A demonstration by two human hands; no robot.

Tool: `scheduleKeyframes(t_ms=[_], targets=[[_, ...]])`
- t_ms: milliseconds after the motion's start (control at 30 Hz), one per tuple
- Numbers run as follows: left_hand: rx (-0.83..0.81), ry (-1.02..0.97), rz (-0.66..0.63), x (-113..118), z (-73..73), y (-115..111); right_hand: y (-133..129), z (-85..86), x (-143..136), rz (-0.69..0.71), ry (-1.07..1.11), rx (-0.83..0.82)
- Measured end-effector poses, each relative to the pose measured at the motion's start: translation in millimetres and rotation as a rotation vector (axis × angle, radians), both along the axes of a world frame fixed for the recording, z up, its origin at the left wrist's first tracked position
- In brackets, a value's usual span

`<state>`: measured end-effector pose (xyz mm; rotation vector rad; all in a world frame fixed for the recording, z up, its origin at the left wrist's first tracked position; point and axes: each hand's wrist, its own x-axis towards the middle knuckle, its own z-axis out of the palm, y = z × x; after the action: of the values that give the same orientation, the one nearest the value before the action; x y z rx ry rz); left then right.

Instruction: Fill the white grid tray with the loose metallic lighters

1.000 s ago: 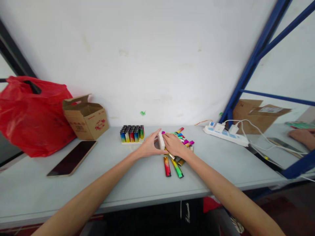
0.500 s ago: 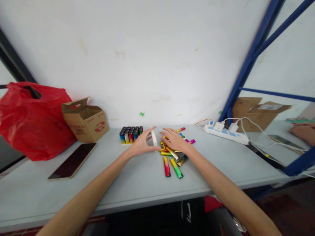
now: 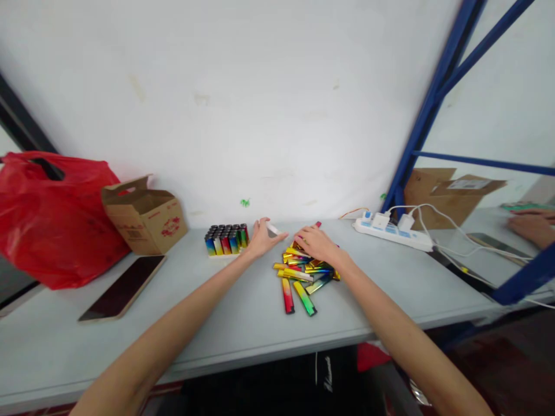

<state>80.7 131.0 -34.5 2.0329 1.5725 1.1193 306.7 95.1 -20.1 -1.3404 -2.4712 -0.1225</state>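
My left hand (image 3: 260, 240) grips a small white tray (image 3: 273, 229) between thumb and fingers, holding it tilted above the table. Beside it, on the left, a block of colourful lighters (image 3: 226, 241) with black tops stands upright in rows on a white base. My right hand (image 3: 319, 245) lies over the back of a loose heap of shiny lighters (image 3: 299, 275), fingers extended and partly covering them. Whether it pinches one cannot be made out. In front of the heap lie a red-and-yellow lighter (image 3: 288, 296) and a green-and-yellow lighter (image 3: 306, 298).
At left are a dark phone (image 3: 124, 288), an open cardboard box (image 3: 145, 218) and a red plastic bag (image 3: 60, 219). A white power strip (image 3: 392, 235) with cables lies at right, near a blue metal frame (image 3: 427, 110). Another person's hand (image 3: 533, 226) shows at the far right.
My left hand has moved slightly back, and the white tray now leans over more. My right hand has shifted on the heap; the lighters beneath are spread differently, more of them visible.
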Motion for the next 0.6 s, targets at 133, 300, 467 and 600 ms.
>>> scheduleKeyframes(t_ms=[133, 300, 467, 600], targets=[[-0.06, 0.223, -0.006, -3.1, -10.6, 0.2, 14.7, -8.2, 18.7, -0.046, 0.016, -0.033], [0.097, 0.517, -0.145, -22.2, -13.6, -7.6, 21.6, -6.8, 28.0, -0.006, 0.023, -0.127], [0.145, 0.617, -0.218, -28.8, -5.0, -9.1, 22.6, -0.2, 36.1, -0.056, 0.054, -0.117], [0.165, 0.635, -0.213, -20.9, 4.8, 1.1, 27.2, -1.1, 47.0, -0.059, 0.067, -0.107]])
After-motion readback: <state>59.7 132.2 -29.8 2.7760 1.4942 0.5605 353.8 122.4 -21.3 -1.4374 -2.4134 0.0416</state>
